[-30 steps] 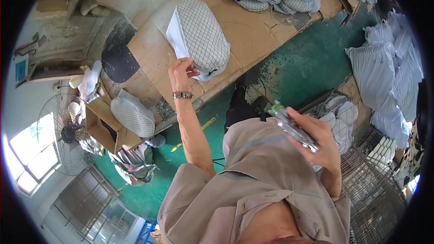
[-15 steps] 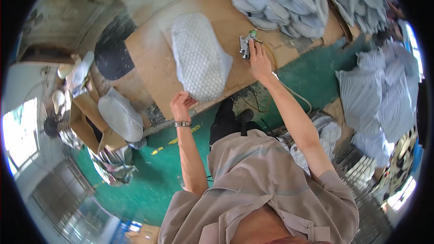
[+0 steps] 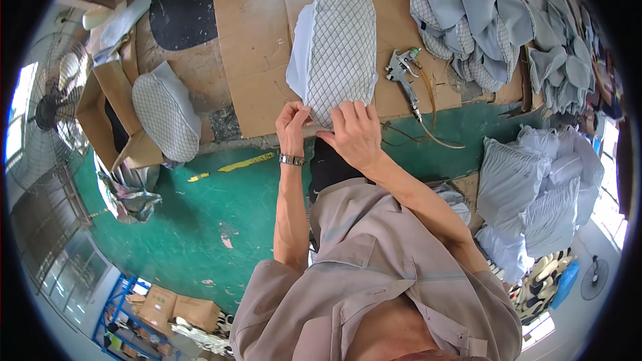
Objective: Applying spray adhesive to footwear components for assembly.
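Note:
A long, rounded quilted cover [image 3: 342, 47] with a dark diamond pattern lies in front of me, a plain grey flap showing along its left side. My left hand [image 3: 291, 132] pinches its near left edge, thumb and fingers pressed together. At the near right edge my right hand [image 3: 356, 135] has its fingers curled over the fabric, gripping it. To the right, a metal spray gun [image 3: 403, 79] with a green part rests on the cardboard sheet [image 3: 251, 53], its hose running off the near edge. Neither hand touches the gun.
Piles of similar quilted and grey pieces [image 3: 461, 20] lie at the far right. To the left are a black oval sheet [image 3: 194, 3], an open cardboard box [image 3: 107, 103] and another quilted cover [image 3: 160, 110]. Stuffed pale bags [image 3: 515, 174] stand at right on the green floor [image 3: 221, 227].
My right hand has let go of the spray gun and moved left onto the cover's near edge. The gun now lies on the cardboard. My left hand keeps its pinch.

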Available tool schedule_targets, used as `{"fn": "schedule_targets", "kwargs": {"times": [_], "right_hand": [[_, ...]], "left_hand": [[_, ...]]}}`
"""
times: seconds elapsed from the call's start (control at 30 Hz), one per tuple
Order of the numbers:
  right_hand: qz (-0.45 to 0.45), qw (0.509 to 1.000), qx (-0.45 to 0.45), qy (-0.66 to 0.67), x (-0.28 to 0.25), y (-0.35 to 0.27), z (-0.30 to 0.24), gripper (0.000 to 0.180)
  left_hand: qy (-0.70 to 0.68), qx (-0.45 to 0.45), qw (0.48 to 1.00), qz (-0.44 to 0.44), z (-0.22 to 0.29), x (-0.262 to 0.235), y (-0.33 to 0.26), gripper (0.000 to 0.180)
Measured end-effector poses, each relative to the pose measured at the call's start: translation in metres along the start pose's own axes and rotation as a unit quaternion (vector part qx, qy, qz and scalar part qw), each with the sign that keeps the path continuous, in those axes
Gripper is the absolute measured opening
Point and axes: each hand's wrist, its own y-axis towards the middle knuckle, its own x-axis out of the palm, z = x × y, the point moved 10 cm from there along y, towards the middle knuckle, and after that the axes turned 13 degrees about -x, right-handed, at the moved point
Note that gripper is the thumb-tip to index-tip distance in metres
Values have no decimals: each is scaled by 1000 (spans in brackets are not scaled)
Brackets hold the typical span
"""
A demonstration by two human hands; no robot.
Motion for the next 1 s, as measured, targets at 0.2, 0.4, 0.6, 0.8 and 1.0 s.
{"fn": "schedule_targets", "kwargs": {"times": [0.2, 0.4, 0.6, 0.8, 1.0], "right_hand": [[-39, 990, -107, -87, 33, 2, -22, 20], [-34, 981, -146, -121, 41, 8, -35, 11], [-5, 991, -130, -31, 20, 18, -25, 11], [27, 995, -77, 63, -14, 22, -7, 9], [64, 993, -23, 95, -51, 22, 21, 11]], "left_hand": [[-93, 0, 994, -58, -8, 0, -7, 14], [186, 196, 961, 55, 8, -14, 0, 53], [244, 215, 945, 36, 6, 1, 30, 51], [320, 337, 873, 147, 5, 6, 24, 38], [29, 106, 993, 34, -22, 14, 20, 27]]}}
